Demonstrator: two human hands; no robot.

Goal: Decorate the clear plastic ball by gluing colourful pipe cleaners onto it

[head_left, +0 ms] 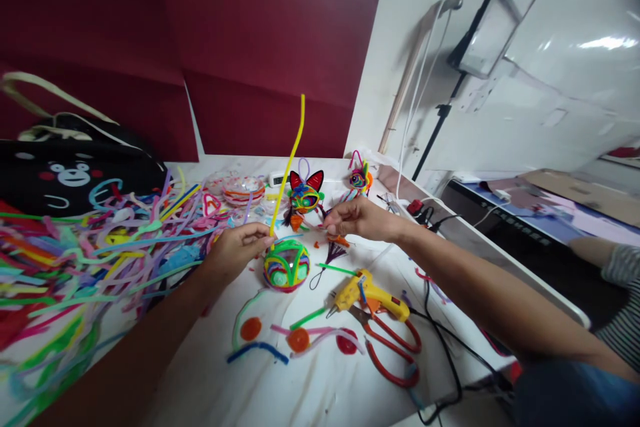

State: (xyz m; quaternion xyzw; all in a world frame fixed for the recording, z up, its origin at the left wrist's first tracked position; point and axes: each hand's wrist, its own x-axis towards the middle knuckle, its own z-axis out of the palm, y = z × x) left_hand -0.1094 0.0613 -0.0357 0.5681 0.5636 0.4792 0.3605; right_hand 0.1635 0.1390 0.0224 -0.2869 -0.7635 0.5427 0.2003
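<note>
My left hand [244, 243] pinches the lower end of a long yellow pipe cleaner [291, 157], which stands up from the fingertips and bends slightly near its top. Just below those fingers sits a round, multicoloured pipe-cleaner piece [274, 276] on the white table. My right hand [359, 219] is closed in a pinch; what lies between its fingertips is too small to make out. Behind and between the hands is a colourful cat-faced ornament [306, 197] with red and black ears. A second ornament [359, 179] stands farther back, beyond my right hand.
Loose pipe cleaners [165, 233] pile up at the left before a black bag [75, 170]. A yellow glue gun [373, 295] overlaps red-handled scissors [393, 347]; its black cable [443, 340] runs right. Orange discs [251, 329] lie in front. Another person's striped sleeve [623, 307] shows at right.
</note>
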